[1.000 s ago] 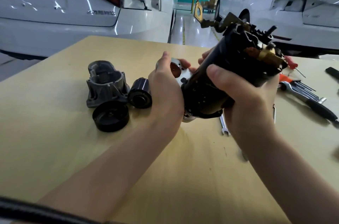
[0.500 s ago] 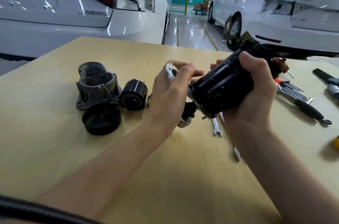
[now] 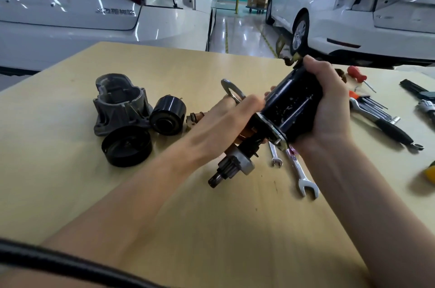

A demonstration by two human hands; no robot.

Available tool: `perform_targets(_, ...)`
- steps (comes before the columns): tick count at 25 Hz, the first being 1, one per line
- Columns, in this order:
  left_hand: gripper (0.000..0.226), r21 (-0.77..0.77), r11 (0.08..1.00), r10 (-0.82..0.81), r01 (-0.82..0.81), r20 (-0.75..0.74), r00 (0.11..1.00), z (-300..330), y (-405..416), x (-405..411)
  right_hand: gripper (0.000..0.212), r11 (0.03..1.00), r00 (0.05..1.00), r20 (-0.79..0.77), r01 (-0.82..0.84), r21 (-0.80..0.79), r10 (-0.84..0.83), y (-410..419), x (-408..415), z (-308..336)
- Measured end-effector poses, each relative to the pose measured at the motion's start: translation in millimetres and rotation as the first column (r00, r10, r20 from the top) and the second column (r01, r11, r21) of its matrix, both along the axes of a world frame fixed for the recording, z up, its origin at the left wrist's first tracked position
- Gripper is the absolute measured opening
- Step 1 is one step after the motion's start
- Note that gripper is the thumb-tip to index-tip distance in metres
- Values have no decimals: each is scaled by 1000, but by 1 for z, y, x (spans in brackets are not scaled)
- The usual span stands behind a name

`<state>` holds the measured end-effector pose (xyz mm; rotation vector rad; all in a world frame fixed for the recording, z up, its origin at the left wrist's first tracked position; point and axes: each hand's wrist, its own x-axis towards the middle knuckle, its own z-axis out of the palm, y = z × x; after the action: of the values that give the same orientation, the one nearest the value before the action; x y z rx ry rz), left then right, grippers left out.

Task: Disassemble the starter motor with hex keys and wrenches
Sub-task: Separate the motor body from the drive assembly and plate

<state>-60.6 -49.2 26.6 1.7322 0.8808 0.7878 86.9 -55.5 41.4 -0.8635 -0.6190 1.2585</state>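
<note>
My right hand [image 3: 329, 108] grips the black cylindrical motor body [image 3: 294, 106] above the wooden table [image 3: 70, 181]. A shaft with a pinion gear [image 3: 231, 166] sticks out of its lower end toward me. My left hand [image 3: 226, 120] holds the front end of the assembly, fingers around a silver metal plate [image 3: 231, 89] and the copper-coloured part behind it. The grey nose housing [image 3: 120, 101], a black solenoid cylinder [image 3: 167, 114] and a black round cap [image 3: 127, 145] lie to the left on the table.
Two combination wrenches [image 3: 299, 170] lie under the motor. A ratchet handle [image 3: 386, 125], hex keys [image 3: 374, 105] and a red-handled screwdriver [image 3: 356, 74] lie at the right. Two white cars stand beyond the table's far edge.
The motor body has been lowered and tilted, and the pinion shaft has slid out of its lower end toward me. My left hand has shifted along the front end.
</note>
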Motion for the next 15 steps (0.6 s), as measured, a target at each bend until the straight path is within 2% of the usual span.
perform_targets(3,59,-61,997,-44,45,11,999,-1,-3,-1,31,1000,999,33,-6,7,6,3,0,-2)
perform_targets(8,42,-63,998,0,2,41,999,-3,-4,5,27,1000,999,38,-13,-16,13,8,8,-2)
perform_targets(11,54,-43,999,0,1,34,999,-8,0,3,27,999,999,37,-14,-34,15,11,8,-3)
perform_targets(13,74,-21,999,47,-47,23,999,-12,2,4,26,999,1000,8,-18,-27,18,12,8,-5)
perform_targets(15,92,-2,991,136,-136,81,987,-15,3,7,24,999,999,-43,-20,-37,19,12,10,-6)
